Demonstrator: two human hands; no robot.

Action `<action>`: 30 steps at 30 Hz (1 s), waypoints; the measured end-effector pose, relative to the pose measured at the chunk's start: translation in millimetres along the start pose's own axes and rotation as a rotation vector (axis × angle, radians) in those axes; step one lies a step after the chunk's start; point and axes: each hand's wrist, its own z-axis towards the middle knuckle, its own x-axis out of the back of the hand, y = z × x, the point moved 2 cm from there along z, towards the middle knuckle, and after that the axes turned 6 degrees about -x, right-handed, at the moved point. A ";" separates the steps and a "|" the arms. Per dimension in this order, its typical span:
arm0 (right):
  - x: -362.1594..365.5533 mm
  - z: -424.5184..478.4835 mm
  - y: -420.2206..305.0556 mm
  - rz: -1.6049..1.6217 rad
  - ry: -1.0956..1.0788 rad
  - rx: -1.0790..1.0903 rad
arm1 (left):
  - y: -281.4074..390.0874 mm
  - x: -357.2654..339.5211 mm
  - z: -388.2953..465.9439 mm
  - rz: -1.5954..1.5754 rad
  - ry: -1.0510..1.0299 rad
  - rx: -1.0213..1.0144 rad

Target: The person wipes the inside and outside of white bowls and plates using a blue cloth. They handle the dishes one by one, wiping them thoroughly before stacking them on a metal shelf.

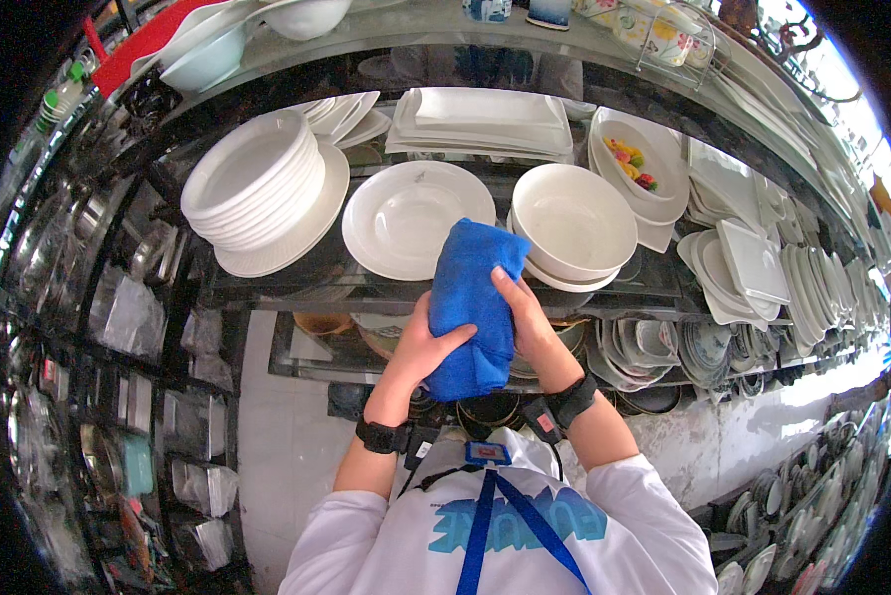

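Observation:
A folded blue cloth (471, 312) is held between both hands in front of my chest, above the shelf's front edge. My left hand (424, 338) grips its left side with the thumb laid across the front. On the right side, my right hand (523, 305) clasps it, thumb near the upper part. Behind the cloth lies a wide-rimmed white plate (400, 219), its lower right partly covered. Just right of the cloth stands a white bowl (575, 216) on top of another dish. Farther left, a stack of white oval plates (248, 175) rests on a larger plate (319, 238).
White rectangular platters (490, 119) are piled at the shelf's back. An oval dish (635, 160) holds small colourful fruit-like pieces. Plates stand in rows (817, 290) at the right. A dark rack (155, 372) with plastic-wrapped goods flanks the left. Below is a lower glass shelf (315, 361) with more dishes.

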 end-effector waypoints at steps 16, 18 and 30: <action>3.1 13.3 -11.1 -0.087 0.107 -0.018 | 10.7 10.2 -7.4 0.011 -0.150 -0.158; 4.5 8.2 -5.3 -0.174 0.006 -0.019 | 10.8 8.9 -6.6 -0.033 -0.077 -0.137; 21.3 2.7 -14.2 -0.325 0.189 0.137 | -6.1 82.6 33.3 0.342 0.544 -0.243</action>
